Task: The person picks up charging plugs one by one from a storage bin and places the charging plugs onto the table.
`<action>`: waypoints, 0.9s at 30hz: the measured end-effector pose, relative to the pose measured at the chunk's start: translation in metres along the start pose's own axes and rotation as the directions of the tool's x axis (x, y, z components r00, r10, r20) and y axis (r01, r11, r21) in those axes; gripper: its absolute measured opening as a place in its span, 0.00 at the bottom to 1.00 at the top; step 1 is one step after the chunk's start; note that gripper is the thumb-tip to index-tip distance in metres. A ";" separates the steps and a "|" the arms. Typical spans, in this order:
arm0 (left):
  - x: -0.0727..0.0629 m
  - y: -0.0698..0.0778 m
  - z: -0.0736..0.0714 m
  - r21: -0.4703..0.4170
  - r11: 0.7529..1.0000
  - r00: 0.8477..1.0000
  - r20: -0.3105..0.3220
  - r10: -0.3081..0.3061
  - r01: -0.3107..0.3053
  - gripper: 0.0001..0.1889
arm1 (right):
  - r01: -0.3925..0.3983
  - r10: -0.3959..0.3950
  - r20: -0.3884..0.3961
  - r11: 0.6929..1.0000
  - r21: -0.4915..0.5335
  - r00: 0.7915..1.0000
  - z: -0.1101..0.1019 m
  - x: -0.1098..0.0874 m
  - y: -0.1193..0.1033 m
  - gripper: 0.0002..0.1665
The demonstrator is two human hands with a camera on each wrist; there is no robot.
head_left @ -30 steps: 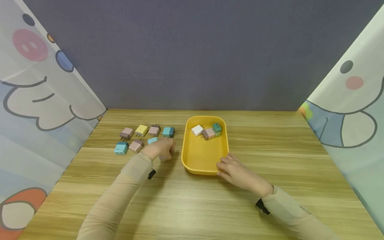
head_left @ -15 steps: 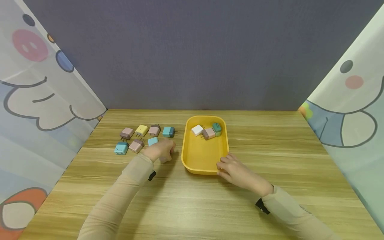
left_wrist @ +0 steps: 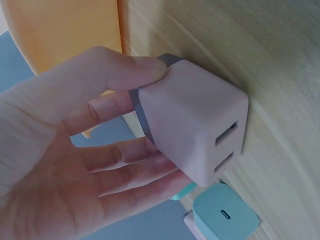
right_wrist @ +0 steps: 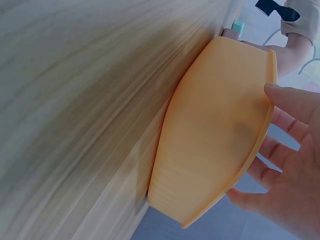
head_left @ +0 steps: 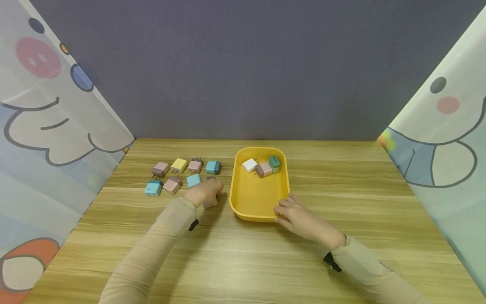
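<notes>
So, 11 chgrs [left_wrist: 187, 107], 1 yel. tray [head_left: 258, 196]

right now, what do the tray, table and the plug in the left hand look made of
Tray: probably plastic, smooth, slight sheen; looks moulded in one piece, rounded corners. Table: wood or printed laminate, satin; the grain streaks fit both. Plug: likely hard plastic, matte; even surface, only soft highlights.
</notes>
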State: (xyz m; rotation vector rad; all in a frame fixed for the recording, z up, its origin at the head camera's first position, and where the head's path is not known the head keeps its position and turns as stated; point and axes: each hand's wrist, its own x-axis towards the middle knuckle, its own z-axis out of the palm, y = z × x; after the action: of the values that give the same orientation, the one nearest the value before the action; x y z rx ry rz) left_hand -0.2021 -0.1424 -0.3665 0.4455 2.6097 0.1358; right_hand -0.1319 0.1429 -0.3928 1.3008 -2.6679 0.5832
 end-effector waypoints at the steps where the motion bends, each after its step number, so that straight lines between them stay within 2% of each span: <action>1: 0.000 0.000 0.000 -0.003 1.000 1.000 0.004 -0.007 0.007 0.10 | 0.000 0.000 -0.002 1.000 0.000 1.000 0.000 0.000 0.000 0.09; 21: 0.000 0.003 0.003 0.037 0.999 1.000 0.003 -0.029 0.029 0.08 | -0.014 0.014 0.005 1.000 0.011 1.000 -0.001 0.000 0.000 0.09; 27: 0.000 0.003 0.001 0.021 1.000 1.000 -0.024 0.003 -0.003 0.05 | -0.014 0.014 0.010 1.000 0.011 1.000 -0.001 0.000 0.000 0.09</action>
State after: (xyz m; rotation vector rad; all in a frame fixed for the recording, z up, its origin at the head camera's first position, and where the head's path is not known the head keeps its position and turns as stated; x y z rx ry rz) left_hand -0.2003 -0.1395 -0.3666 0.4576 2.6364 0.1155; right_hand -0.1323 0.1434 -0.3923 1.2917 -2.6874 0.5960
